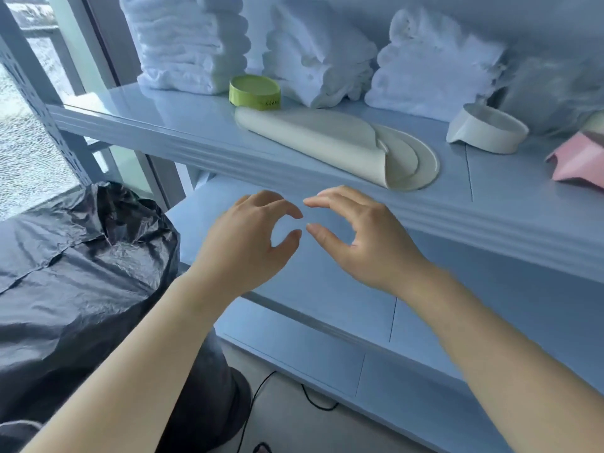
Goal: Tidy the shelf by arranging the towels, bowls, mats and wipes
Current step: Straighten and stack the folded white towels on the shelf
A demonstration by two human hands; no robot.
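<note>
Mid-frame, the left hand [248, 243] and right hand [362, 237] hover empty, fingers loosely curled, below the folded cream mat [327, 138].

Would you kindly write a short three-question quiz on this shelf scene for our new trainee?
1. True or false: the left hand and the right hand both hold nothing.
2. The cream mat is: A fully flat; B partly folded over; C standing upright.
3. Fill in: the green bowl stands on the shelf beside stacked white ____.
Key: 1 true; 2 B; 3 towels.
</note>
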